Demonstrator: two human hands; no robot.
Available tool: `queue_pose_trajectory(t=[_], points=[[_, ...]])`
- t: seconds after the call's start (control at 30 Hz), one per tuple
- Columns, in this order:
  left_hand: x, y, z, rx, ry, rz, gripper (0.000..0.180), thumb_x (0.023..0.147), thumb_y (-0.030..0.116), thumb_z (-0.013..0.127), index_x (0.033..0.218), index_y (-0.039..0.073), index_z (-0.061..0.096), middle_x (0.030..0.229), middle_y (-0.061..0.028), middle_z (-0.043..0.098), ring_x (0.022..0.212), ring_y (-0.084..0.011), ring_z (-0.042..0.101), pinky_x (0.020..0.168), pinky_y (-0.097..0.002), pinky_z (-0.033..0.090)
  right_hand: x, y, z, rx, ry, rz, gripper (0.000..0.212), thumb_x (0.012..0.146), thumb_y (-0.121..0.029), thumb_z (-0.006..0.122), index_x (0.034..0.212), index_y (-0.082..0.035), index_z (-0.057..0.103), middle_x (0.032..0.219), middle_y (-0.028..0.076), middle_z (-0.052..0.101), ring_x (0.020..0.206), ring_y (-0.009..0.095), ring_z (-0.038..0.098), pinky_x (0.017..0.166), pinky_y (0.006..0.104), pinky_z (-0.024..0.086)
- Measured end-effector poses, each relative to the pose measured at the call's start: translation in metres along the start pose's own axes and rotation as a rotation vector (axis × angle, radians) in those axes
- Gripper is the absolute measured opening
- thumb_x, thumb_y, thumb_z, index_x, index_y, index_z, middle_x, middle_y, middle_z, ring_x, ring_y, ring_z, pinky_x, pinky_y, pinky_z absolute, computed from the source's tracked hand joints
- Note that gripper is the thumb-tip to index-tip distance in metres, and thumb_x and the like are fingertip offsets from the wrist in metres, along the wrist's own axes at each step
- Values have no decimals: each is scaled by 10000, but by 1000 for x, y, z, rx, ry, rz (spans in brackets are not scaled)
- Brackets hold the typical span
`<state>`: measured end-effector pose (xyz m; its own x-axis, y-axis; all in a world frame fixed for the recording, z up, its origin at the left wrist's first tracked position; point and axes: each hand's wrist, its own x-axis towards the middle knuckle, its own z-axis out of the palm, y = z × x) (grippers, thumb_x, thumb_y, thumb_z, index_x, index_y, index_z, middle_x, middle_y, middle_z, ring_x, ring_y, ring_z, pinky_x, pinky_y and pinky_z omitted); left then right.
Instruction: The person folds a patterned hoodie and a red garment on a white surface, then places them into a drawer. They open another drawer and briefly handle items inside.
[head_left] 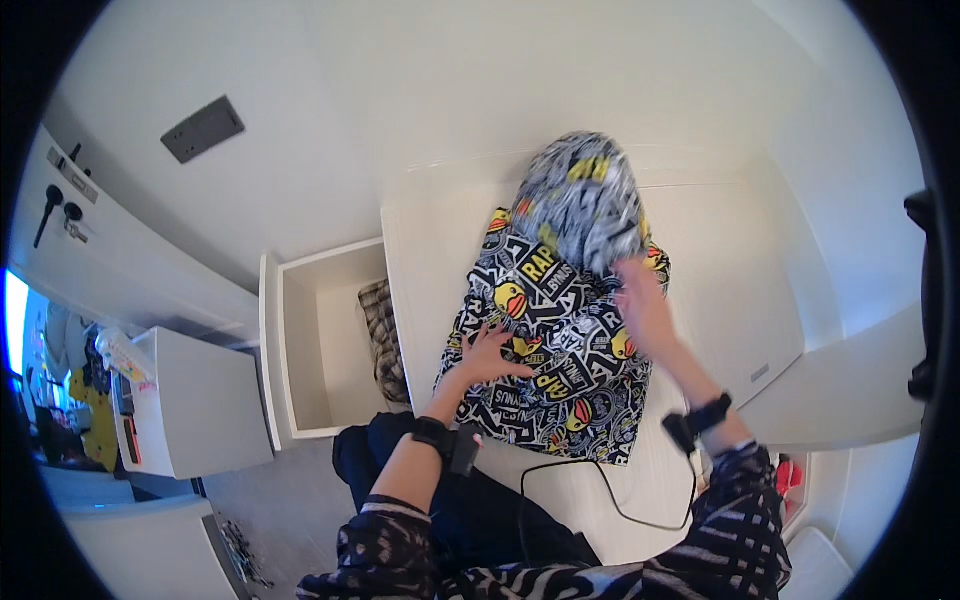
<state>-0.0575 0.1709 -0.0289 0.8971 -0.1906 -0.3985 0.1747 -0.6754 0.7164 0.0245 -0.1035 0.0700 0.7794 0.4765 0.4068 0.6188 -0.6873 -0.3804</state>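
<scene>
A black-and-white printed cloth [555, 385] with yellow ducks lies spread on the pale surface. Its kind is not plain. At its far end a rounded part [580, 190] of the same print is blurred by motion. My left hand [490, 358] rests on the cloth's left side, fingers spread, palm down. At the lower right edge of the rounded part is my right hand [642, 300]. It is smeared by motion, and whether its fingers grip the fabric does not show.
An open drawer [322, 340] at the left holds a brown checked cloth [383, 335]. A black cable [610, 500] loops near the front edge. White walls enclose the surface, with a dark socket [203, 129] at upper left. A white cabinet [215, 410] stands farther left.
</scene>
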Motion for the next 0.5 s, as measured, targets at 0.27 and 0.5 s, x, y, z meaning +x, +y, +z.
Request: queue_pose_trajectory(t=[0.27,0.5], points=[[-13,82,-50,-1441,-53,-60,733,816,681,487,1318,148,462,1236,-50,572,1124,-241,540,883,-526,448,-144,-55,34,-157,-394,-199,369,760,-168,668,1038,53,569,1159,93,489,1100,264,455,923,314,440],[-8,80,-38,-1509,109,-301,304,751,-74,534,1051,-37,564,1011,-133,641,852,-279,644,747,-520,521,-159,-64,33,208,-104,2,231,824,-153,606,967,28,624,1043,107,591,1032,276,547,869,334,468]])
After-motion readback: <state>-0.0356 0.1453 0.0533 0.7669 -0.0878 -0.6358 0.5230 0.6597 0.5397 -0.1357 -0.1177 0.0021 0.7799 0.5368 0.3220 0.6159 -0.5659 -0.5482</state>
